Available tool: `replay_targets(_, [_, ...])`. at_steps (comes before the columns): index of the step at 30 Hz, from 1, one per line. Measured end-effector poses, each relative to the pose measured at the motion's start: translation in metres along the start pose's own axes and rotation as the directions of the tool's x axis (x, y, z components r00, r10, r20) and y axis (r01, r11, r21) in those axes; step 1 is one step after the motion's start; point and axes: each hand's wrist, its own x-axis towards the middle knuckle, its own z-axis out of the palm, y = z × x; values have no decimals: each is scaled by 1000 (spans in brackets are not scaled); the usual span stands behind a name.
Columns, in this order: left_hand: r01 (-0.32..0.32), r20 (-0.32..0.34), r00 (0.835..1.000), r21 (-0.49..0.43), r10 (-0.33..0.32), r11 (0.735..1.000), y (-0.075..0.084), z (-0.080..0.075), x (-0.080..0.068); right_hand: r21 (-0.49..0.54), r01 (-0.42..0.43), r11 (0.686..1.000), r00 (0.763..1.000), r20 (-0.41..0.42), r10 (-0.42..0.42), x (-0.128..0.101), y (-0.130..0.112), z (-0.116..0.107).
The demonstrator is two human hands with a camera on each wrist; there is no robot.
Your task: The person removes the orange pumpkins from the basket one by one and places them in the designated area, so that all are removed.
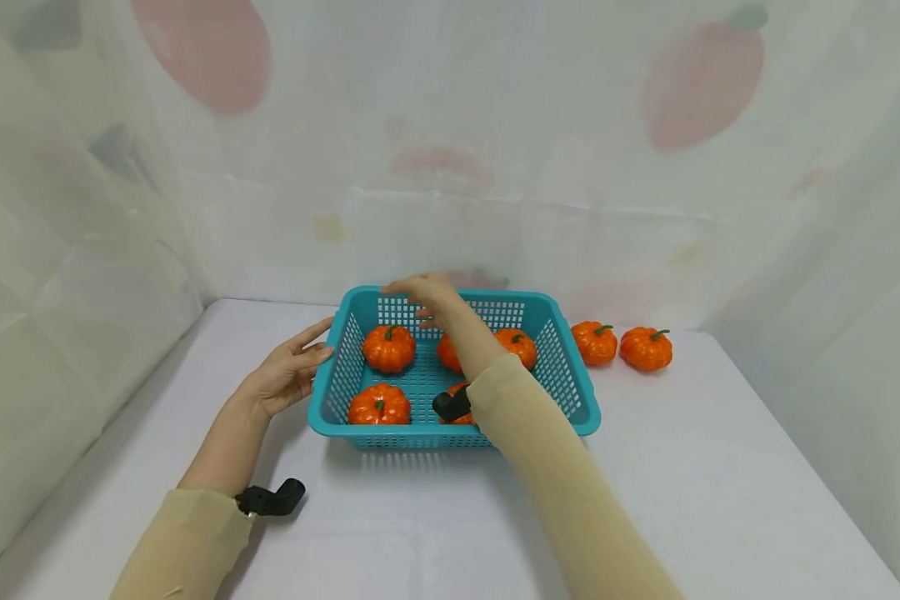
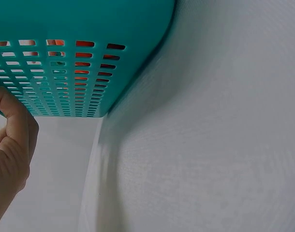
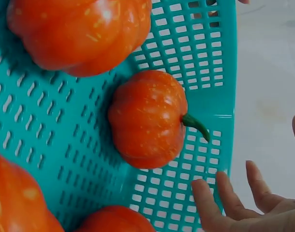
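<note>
The work surface is a white table [image 1: 720, 500] enclosed on three sides by pale translucent sheeting [image 1: 82, 250] printed with faint fruit shapes. A teal perforated basket [image 1: 570, 392] sits at the centre of the table. It contains five small orange pumpkins; two more pumpkins [image 1: 621, 344] lie on the table just beside its right wall.

The left hand [image 1: 285, 375] rests with straight, relaxed fingers against the basket's left wall and holds nothing. The right hand [image 1: 429, 297] hovers over the basket's far rim, fingers spread and loose, also empty. The back-left pumpkin [image 1: 388, 347] lies near it, untouched.

No brand, label or writing is legible on any item.

The right forearm [image 1: 495, 375] partly covers two pumpkins in the basket. The left wrist view shows only the basket's outer wall and a thumb [image 2: 12, 125]. The right wrist view cuts off three of the four pumpkins it shows.
</note>
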Motion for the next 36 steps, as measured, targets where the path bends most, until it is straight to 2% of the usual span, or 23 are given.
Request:
replay_targets(10, [-2, 3, 1000, -1, 2, 1000, 0, 1, 0, 9, -108, 994, 994, 18, 107, 3, 12, 6])
replay_targets(19, [-1, 10, 1000, 0, 1, 1000, -1, 1, -1, -40, -92, 995, 995, 28, 93, 10, 19, 10])
replay_targets(29, [-9, 27, 1000, -12, 10, 1000, -1, 1, -3, -170, -64, 983, 987, 138, 88, 14, 30, 12])
replay_targets(31, [-8, 27, 1000, -8, 8, 1000, 0, 1, -4, -206, -63, 977, 982, 164, 97, 22, 34, 11])
replay_targets(36, [-2, 25, 1000, -6, 3, 1000, 0, 2, -4, -246, -60, 967, 963, 239, 121, 18, 34, 8])
